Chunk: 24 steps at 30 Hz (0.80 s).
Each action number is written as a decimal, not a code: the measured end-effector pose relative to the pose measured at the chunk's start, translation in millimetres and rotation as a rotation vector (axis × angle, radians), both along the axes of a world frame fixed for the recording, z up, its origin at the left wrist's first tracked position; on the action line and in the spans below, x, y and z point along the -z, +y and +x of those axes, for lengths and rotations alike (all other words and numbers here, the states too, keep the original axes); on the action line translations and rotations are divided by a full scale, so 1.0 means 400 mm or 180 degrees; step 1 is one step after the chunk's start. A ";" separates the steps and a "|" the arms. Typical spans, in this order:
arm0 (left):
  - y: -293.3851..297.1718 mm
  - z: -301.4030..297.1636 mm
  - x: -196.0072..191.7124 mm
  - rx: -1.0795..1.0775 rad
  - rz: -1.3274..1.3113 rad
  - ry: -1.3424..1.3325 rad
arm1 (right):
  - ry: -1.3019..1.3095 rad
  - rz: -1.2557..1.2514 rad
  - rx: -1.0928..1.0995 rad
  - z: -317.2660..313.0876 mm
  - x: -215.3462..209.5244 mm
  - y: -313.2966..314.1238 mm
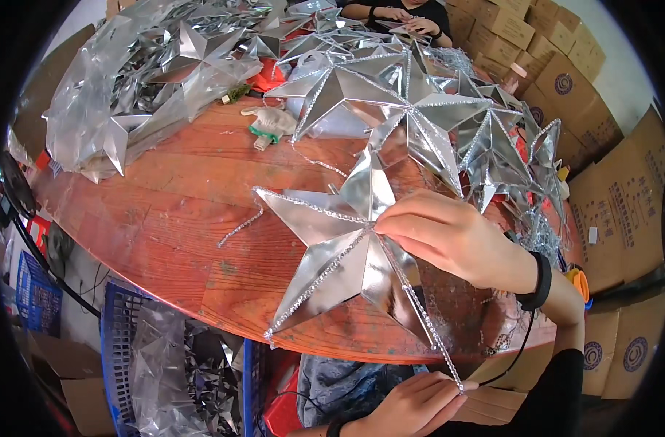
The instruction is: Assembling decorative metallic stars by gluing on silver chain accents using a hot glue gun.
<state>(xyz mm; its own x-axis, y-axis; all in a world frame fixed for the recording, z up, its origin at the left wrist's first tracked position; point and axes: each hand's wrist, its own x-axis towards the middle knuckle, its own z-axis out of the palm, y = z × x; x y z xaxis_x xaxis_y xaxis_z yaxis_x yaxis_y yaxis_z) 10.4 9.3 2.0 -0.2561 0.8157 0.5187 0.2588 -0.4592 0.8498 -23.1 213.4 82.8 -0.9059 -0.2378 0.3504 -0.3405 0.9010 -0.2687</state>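
Note:
A shiny silver five-pointed star (332, 280) lies on the red wooden table, its near points close to the front edge. Silver beaded trim (420, 309) runs along some of its ridges, and a loose tail of it hangs off the left point. My right hand (452, 237) is over the star's right side, its fingertips pinched on the trim at the centre. Below the table edge, my left hand (416, 404) pinches the trim's lower end. The strand stretches taut between the two hands, past the star's lower right point.
Finished-looking silver stars (405, 102) pile up at the back and right. A clear plastic bag (84, 124) of star pieces sits far left, near a work glove (270, 122). A blue basket (121, 349) stands lower left. Cardboard boxes (616, 197) line the right. Another person's hands (420, 25) are at the far side.

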 end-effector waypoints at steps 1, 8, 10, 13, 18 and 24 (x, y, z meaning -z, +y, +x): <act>0.000 0.001 0.003 0.0019 -0.0024 -0.0012 | 0.0010 -0.0007 -0.0013 0.001 0.001 0.001; -0.007 0.009 0.030 0.0118 -0.0267 -0.0173 | 0.0010 -0.0046 -0.0059 0.002 0.008 0.007; 0.000 0.012 0.046 0.0288 -0.0442 -0.0387 | 0.0008 -0.0038 -0.0059 0.002 0.008 0.007; -0.008 0.012 0.063 0.0244 -0.0565 -0.0024 | 0.0043 0.0003 -0.0041 0.007 0.008 0.006; -0.007 0.007 0.063 0.0280 -0.0628 -0.0119 | 0.0085 0.0022 -0.0088 0.005 0.017 0.008; -0.014 0.012 0.084 0.0408 -0.0744 -0.0252 | 0.0185 0.0045 -0.0149 0.009 0.029 0.016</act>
